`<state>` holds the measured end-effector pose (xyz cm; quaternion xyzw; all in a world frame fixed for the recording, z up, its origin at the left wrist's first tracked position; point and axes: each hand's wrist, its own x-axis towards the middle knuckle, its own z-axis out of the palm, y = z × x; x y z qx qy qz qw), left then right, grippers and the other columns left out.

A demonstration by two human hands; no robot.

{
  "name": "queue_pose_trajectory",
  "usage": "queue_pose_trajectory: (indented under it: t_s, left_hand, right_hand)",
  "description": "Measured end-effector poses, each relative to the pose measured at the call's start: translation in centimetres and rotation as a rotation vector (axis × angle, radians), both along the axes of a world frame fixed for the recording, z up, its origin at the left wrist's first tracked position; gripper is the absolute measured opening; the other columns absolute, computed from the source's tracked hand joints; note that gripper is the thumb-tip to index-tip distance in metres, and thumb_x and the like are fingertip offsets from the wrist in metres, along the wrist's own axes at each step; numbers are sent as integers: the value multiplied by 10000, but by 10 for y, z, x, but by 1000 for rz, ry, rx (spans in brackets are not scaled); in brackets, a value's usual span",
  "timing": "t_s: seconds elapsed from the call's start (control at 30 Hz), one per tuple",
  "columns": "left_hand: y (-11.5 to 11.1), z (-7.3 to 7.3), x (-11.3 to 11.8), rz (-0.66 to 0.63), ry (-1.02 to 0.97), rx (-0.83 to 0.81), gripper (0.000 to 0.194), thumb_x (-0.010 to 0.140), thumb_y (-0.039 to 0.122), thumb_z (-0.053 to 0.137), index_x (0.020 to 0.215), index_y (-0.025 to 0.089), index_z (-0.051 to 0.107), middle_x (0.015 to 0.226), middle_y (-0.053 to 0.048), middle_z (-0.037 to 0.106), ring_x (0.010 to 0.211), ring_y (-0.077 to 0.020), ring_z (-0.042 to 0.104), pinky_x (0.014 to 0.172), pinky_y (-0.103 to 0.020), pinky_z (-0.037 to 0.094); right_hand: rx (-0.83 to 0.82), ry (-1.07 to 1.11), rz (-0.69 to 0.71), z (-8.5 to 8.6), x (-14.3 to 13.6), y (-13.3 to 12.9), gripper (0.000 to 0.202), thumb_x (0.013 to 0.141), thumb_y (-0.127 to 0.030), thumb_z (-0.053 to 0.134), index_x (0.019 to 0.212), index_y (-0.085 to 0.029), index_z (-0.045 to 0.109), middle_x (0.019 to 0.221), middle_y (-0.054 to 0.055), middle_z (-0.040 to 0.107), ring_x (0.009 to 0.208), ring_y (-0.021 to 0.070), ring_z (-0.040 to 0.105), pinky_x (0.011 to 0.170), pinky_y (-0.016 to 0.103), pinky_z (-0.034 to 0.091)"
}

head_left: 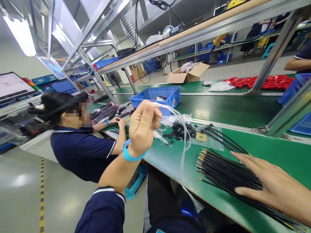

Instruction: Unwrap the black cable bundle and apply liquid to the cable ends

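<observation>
Left hand (143, 127) fingers pinch a clear plastic bag (185, 142) raised off the table (279, 152); right hand (274, 187), fingers spread, rests on unbagged black cable bundle (223, 173).

Left hand (143, 127): raised, fist pinched on a clear plastic bag (184, 142) that hangs down over the table edge.
Right hand (274, 186): flat, fingers spread on the black cable bundle (225, 173).
Table (279, 152): green, with small black parts (181, 131) farther off.
Far left: a seated co-worker (80, 145) beside a blue bin (157, 95).
</observation>
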<state>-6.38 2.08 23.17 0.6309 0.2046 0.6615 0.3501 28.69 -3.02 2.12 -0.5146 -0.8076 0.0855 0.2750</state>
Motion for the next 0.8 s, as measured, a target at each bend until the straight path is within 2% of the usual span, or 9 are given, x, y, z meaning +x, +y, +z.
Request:
queue_pose_trajectory:
  t_s: [0.13, 0.23, 0.3, 0.43, 0.53, 0.6, 0.7, 0.73, 0.8]
  left_hand:
    - [-1, -2, 11, -72, 52, -34, 413, 953, 548, 709, 749, 195, 642, 513, 90, 294, 417, -58, 210, 422, -216, 183]
    - [-4, -18, 12, -29, 30, -119, 432, 962, 581, 678, 772, 195, 633, 529, 89, 293, 436, -63, 208, 429, -220, 192]
    - [-10, -42, 15, 2, 21, -256, 467, 972, 627, 632, 803, 192, 613, 563, 81, 348, 454, -64, 252, 437, -219, 201]
    - [-37, -116, 32, -208, 187, -599, 695, 778, 817, 718, 1031, 180, 601, 827, -1, 607, 635, -90, 533, 602, -231, 405]
    - [-58, -162, 42, -579, 209, -791, 808, 691, 832, 780, 1121, 176, 590, 764, 8, 618, 588, -100, 519, 586, -244, 388]
    - [-66, -177, 39, -687, 218, -876, 673, 782, 802, 730, 962, 163, 615, 592, 60, 501, 475, -71, 374, 496, -234, 259]
    - [-63, -181, 26, -521, 46, -949, 611, 773, 722, 804, 723, 179, 530, 536, 100, 350, 483, -55, 254, 484, -231, 195]
    - [-59, -178, 22, -427, -88, -957, 620, 726, 690, 862, 699, 180, 510, 569, 87, 400, 515, -56, 312, 506, -217, 251]
    - [-48, -168, 16, -270, -383, -971, 594, 700, 603, 923, 689, 175, 511, 723, 18, 583, 675, -92, 531, 634, -212, 417]
  right_hand:
    - [-201, 605, 219, 56, -86, -1, 877, 891, -606, 721, 1646, -345, 360, 1618, 99, 495, 1446, 357, 516, 1183, 585, 433]
    - [-415, 982, 241, 79, -143, 6, 430, 931, -656, 649, 1084, -268, 753, 1407, 102, 681, 1383, 327, 566, 1228, 588, 359]
    - [-426, 1359, 126, 87, -164, 11, 449, 924, -649, 650, 727, -247, 626, 1248, 82, 749, 1345, 306, 590, 1232, 578, 350]
    - [-349, 1856, 0, 104, -182, 20, 410, 859, -568, 717, 683, -257, 515, 1211, 46, 750, 1360, 241, 586, 1261, 476, 326]
    - [-410, 1993, -93, 118, -184, 29, 408, 968, -545, 592, 703, -247, 506, 1089, 55, 747, 1210, 217, 676, 1135, 435, 482]
    - [-442, 2043, -174, 124, -177, 34, 430, 1016, -514, 539, 700, -231, 473, 930, 34, 702, 907, 174, 722, 856, 354, 599]
    - [-368, 1990, -142, 118, -166, 30, 449, 1022, -480, 552, 684, -215, 418, 717, -39, 523, 470, 61, 410, 471, 202, 411]
    - [-317, 1910, -115, 110, -165, 24, 431, 1019, -454, 564, 688, -216, 424, 684, -52, 472, 453, 58, 334, 453, 196, 372]
    - [-185, 1636, -77, 84, -170, 3, 353, 1026, -374, 565, 719, -225, 472, 686, -40, 478, 531, 92, 441, 551, 226, 463]
